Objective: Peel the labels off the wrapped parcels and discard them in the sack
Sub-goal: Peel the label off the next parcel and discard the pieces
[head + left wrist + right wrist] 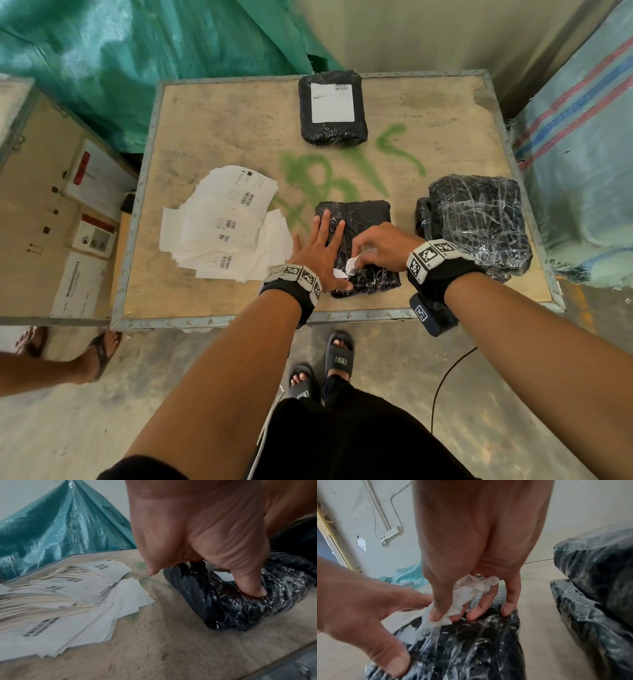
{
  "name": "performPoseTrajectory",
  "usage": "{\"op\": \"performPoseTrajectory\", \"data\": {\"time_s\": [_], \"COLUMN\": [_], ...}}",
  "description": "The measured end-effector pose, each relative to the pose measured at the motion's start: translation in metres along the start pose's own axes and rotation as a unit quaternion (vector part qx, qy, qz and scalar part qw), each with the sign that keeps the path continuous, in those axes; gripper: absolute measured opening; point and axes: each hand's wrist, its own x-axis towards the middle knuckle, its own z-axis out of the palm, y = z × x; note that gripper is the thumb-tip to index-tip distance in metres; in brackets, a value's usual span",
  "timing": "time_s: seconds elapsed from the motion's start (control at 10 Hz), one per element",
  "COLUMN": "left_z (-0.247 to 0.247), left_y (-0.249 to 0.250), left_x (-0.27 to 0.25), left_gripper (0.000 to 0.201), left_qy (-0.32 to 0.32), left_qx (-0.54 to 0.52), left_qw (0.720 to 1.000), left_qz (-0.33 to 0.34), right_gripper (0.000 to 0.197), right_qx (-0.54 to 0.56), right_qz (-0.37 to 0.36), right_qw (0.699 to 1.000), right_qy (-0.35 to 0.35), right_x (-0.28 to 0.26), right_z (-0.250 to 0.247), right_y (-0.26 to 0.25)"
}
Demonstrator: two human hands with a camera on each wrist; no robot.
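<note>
A black plastic-wrapped parcel [363, 219] lies near the front edge of the wooden crate top [212, 301]. My left hand [320, 250] lies flat on it with straight fingers, the thumb [248, 582] pressed into the wrap. My right hand [363, 255] pinches a crumpled white label [464, 599] that is partly lifted off the parcel [471, 649]. A second parcel [331, 108] with a white label [332, 102] sits at the far edge.
A heap of loose white labels [222, 222] lies left of the parcel. Stacked black parcels [479, 219] stand at the right. A woven sack [582, 144] hangs at the right edge. Another person's sandalled feet [99, 349] stand left.
</note>
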Motion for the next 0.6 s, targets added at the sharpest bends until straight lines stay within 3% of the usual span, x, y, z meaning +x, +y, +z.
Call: {"op": "performPoseTrajectory", "data": {"time_s": [0.3, 0.6], "left_z": [0.002, 0.001], "left_y": [0.000, -0.001], "left_x": [0.002, 0.001], "left_gripper": [0.133, 0.132], "left_qy": [0.000, 0.002], "left_qx": [-0.005, -0.019], "left_qw": [1.000, 1.000], "left_qz": [0.001, 0.009], "right_gripper": [0.010, 0.005], "right_qx": [0.008, 0.070], "right_qz": [-0.014, 0.001], "right_qw": [1.000, 0.997], "right_qy": [-0.014, 0.032], "right_x": [0.010, 0.006], "right_z": [-0.010, 0.002], "right_y": [0.004, 0.012]}}
